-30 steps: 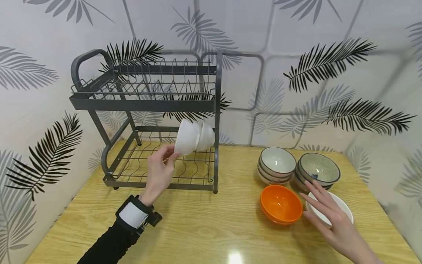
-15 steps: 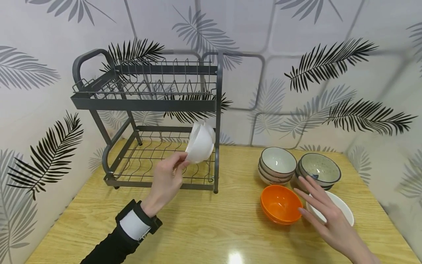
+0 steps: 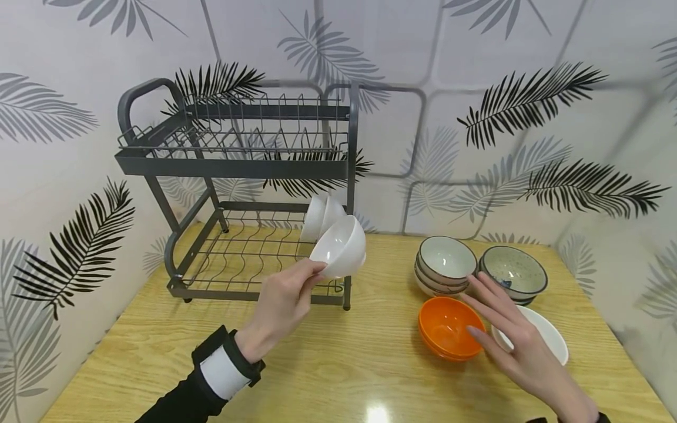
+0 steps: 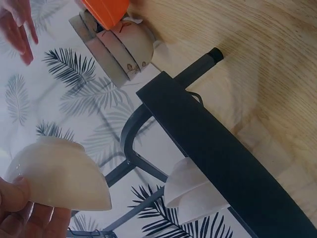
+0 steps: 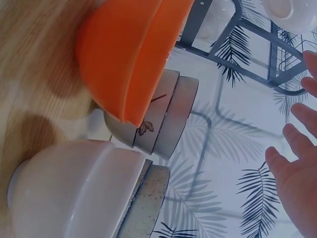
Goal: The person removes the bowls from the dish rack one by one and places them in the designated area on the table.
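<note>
My left hand [image 3: 280,302] pinches the rim of a white bowl [image 3: 346,249], thumb and fingers on its near left edge. That bowl is tilted, held in the air before the right front post of a dark dish rack [image 3: 233,169]. Two more white bowls [image 3: 315,218] lean on edge on the rack's lower shelf. My right hand [image 3: 520,346] holds nothing; its fingers are spread above the table, over a white bowl stack [image 3: 550,338] and beside stacked orange bowls [image 3: 451,329]. In the left wrist view the held bowl [image 4: 62,173] appears base up.
Behind the orange bowls stand a stack of pale dark-rimmed bowls [image 3: 446,261] and a stack of speckled greenish bowls [image 3: 513,270]. The rack's upper shelf of wire slots overhangs the lower one. A leaf-patterned wall rises behind the wooden table [image 3: 365,352].
My left hand has drawn one white bowl out of the lower shelf, moving it right and toward me. The other two stay there. My right hand has shifted slightly left.
</note>
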Tool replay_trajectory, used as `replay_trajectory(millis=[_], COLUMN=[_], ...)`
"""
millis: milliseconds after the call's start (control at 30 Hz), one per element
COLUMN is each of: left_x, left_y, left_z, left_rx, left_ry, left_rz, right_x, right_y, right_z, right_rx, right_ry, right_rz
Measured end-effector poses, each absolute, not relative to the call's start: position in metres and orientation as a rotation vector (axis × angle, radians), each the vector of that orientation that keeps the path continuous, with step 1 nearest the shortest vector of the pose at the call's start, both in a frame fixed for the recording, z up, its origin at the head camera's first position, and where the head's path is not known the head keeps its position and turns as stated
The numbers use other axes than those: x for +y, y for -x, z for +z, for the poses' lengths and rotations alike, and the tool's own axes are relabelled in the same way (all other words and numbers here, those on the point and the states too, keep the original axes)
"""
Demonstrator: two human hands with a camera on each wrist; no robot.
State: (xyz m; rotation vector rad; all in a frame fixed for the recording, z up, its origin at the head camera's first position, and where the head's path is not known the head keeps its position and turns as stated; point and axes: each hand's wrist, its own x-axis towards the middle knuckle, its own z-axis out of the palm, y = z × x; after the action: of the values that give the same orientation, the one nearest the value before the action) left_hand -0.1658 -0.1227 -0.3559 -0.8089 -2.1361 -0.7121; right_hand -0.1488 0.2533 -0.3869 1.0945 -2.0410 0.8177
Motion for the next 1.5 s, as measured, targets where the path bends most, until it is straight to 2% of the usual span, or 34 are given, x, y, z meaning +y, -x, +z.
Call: replay_trajectory(millis=[533, 1500], left_x=[-0.105, -0.081], left_y=[0.156, 0.150], left_z=[-0.365, -0.367], left_rx=[-2.180, -2.129], left_ry=[0.961, 1.196], left_rz=[-0.432, -0.007], right_x=[0.227, 0.198], right_y=[0.151, 0.154], right_z=[-0.372, -0.375], right_rx=[-1.972, -1.969], right_ry=[-1.149, -1.329], right_rz=[0.818, 0.766])
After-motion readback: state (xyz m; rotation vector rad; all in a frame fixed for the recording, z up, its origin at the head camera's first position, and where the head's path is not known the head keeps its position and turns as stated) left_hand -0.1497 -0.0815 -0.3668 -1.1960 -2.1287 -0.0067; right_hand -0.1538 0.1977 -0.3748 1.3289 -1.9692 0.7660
